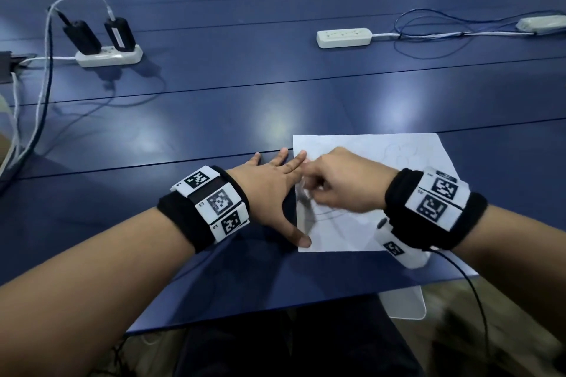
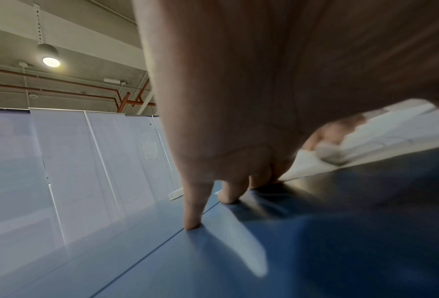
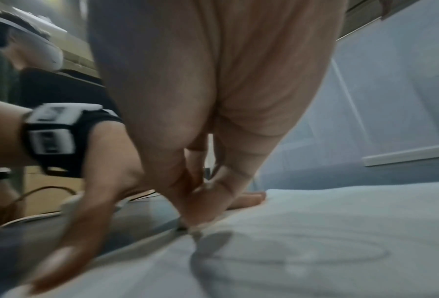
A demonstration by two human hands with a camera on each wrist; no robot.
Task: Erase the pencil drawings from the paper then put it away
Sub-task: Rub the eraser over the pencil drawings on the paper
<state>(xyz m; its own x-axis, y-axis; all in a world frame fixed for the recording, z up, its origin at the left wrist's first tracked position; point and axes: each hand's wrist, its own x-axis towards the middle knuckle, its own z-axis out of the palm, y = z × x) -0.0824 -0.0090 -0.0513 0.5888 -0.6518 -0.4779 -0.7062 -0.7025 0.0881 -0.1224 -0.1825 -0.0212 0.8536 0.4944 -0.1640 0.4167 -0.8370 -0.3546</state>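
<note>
A white sheet of paper lies on the blue table near its front edge, with faint pencil lines on it. My left hand lies flat with fingers spread. Its thumb presses the sheet's near left corner and its index finger touches the far left edge. My right hand is curled over the sheet's left side and pinches a small whitish eraser, blurred, against the paper. The left wrist view shows that eraser on the paper. In the right wrist view the pinched fingertips meet the paper.
A white power strip with two black adapters stands at the back left, with cables trailing off the left side. Another power strip and a loose cable lie at the back right. The table's front edge runs just behind my forearms.
</note>
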